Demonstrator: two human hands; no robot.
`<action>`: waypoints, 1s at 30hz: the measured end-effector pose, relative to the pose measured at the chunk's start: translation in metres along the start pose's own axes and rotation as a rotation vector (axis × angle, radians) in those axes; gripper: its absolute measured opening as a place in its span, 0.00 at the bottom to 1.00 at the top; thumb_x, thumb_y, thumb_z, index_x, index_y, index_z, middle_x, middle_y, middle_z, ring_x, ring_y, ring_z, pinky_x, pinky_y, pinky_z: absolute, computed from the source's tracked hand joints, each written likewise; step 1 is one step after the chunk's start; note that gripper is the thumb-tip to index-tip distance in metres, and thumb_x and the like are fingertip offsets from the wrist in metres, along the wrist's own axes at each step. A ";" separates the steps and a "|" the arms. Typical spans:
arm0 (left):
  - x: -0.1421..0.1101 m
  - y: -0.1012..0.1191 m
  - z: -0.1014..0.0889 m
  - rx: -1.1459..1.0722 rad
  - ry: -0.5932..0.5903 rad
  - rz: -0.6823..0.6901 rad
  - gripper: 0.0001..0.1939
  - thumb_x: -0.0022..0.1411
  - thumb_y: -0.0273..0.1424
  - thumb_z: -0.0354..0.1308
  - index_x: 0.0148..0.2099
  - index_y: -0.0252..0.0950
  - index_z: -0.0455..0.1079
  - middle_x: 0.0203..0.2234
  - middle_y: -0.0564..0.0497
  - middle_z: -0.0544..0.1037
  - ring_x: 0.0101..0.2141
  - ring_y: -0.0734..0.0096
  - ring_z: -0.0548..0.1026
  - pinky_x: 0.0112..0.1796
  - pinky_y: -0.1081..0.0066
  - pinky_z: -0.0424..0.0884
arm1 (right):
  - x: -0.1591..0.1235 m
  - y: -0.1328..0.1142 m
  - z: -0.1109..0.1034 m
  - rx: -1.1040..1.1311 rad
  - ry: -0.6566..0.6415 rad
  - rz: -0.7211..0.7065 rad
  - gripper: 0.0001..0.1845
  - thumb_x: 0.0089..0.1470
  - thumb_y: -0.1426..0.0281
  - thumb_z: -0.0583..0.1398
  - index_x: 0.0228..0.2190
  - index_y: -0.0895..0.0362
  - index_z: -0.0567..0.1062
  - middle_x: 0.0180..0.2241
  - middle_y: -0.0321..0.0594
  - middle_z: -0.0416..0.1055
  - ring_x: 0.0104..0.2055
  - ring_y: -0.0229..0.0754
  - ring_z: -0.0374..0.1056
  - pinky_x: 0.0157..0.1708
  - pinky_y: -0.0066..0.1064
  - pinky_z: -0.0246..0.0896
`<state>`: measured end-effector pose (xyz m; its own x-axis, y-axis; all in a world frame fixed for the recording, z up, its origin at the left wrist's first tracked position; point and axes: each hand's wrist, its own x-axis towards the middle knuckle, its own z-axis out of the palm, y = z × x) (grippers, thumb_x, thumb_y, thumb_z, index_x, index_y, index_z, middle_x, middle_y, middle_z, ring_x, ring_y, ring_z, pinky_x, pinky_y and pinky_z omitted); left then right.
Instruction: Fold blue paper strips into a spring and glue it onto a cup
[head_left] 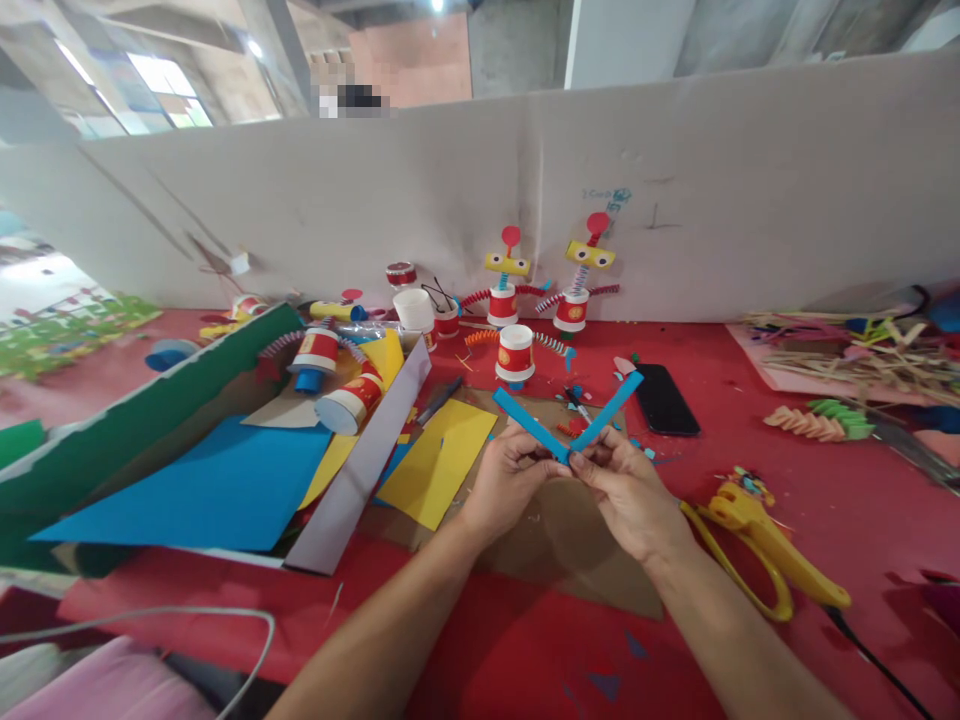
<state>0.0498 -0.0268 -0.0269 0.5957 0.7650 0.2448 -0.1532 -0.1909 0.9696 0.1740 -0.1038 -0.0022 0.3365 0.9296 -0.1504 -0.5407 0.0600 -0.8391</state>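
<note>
Blue paper strips (531, 425) form a V above the brown cardboard (574, 540), left hand (510, 473) and right hand (626, 490) pinching near the corner in their grip; uneven finger pressure could skew it.

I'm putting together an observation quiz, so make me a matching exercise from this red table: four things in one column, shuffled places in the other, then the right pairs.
Things
1. V-shaped blue paper piece
2. black rectangular phone
3. large flat blue paper sheet
4. long-handled yellow plastic tool

Places
A. lying across the green-sided box
B. beside the right forearm, joined to a black cord
C. pinched by the left hand and right hand
D. on the red tabletop, beyond the right hand

Pairs
1-C, 2-D, 3-A, 4-B
</note>
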 end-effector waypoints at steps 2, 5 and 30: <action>0.000 0.000 0.001 0.029 0.044 0.010 0.07 0.49 0.35 0.66 0.28 0.37 0.76 0.28 0.49 0.73 0.34 0.66 0.70 0.37 0.67 0.67 | 0.001 0.000 0.000 0.036 0.013 0.049 0.18 0.32 0.71 0.73 0.28 0.54 0.73 0.23 0.30 0.72 0.28 0.35 0.66 0.35 0.28 0.59; 0.000 -0.001 0.003 0.035 0.112 0.024 0.08 0.48 0.36 0.67 0.27 0.37 0.76 0.29 0.49 0.73 0.34 0.65 0.70 0.36 0.67 0.67 | 0.001 0.001 -0.001 0.069 -0.011 0.108 0.16 0.34 0.70 0.72 0.29 0.54 0.75 0.25 0.31 0.72 0.29 0.34 0.65 0.33 0.27 0.57; 0.002 0.014 0.009 -0.644 0.048 -0.399 0.05 0.47 0.28 0.68 0.29 0.32 0.77 0.24 0.50 0.78 0.26 0.77 0.73 0.32 0.75 0.70 | 0.000 0.007 -0.004 -0.473 0.057 -0.155 0.10 0.47 0.61 0.64 0.24 0.54 0.79 0.22 0.34 0.72 0.28 0.39 0.66 0.32 0.31 0.61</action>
<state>0.0560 -0.0338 -0.0129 0.6695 0.7297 -0.1388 -0.3722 0.4913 0.7874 0.1728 -0.1048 -0.0101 0.4341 0.9006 -0.0228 -0.0772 0.0120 -0.9969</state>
